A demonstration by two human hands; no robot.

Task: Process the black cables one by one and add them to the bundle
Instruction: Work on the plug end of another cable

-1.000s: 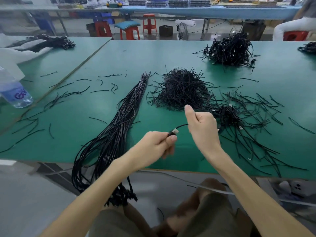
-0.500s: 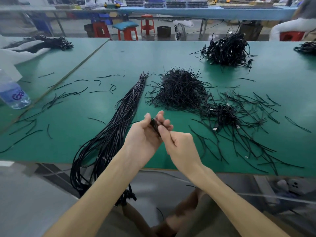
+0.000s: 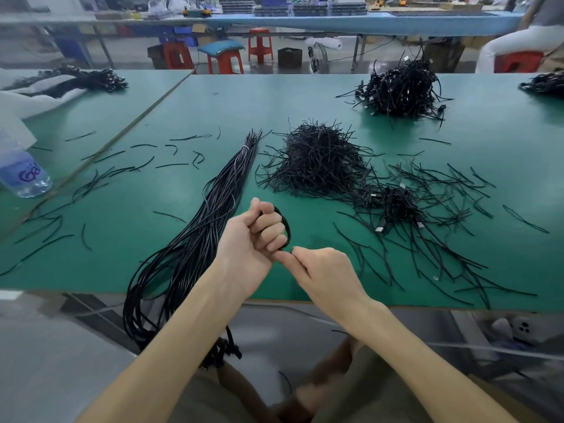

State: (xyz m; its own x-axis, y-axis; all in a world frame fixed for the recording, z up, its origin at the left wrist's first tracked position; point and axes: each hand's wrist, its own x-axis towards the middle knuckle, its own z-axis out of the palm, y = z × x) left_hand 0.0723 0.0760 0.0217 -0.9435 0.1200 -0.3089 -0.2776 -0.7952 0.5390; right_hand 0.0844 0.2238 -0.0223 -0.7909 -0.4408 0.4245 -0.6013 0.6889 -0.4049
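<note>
My left hand (image 3: 254, 239) is curled into a fist around a coiled black cable (image 3: 287, 228), whose loop shows past the fingers. Just below and right of it, my right hand (image 3: 323, 274) has its fingertips pinched at the lower end of that coil, touching the left fingers. The long bundle of straightened black cables (image 3: 207, 227) lies diagonally to the left of my hands, tied near its far tip, with its near end hanging off the table's front edge. A small clump of coiled cables with plugs (image 3: 396, 206) sits to the right.
A heap of black twist ties (image 3: 317, 160) lies behind my hands, with loose ties (image 3: 442, 239) scattered right and left. A bigger pile of coiled cables (image 3: 399, 90) stands far right. A water bottle (image 3: 21, 172) rests at the left. The green table (image 3: 305, 99) ends just below my wrists.
The cable was stretched between both hands; the hands then came together, and now the left fist holds the coil while the right hand has dropped to its lower end.
</note>
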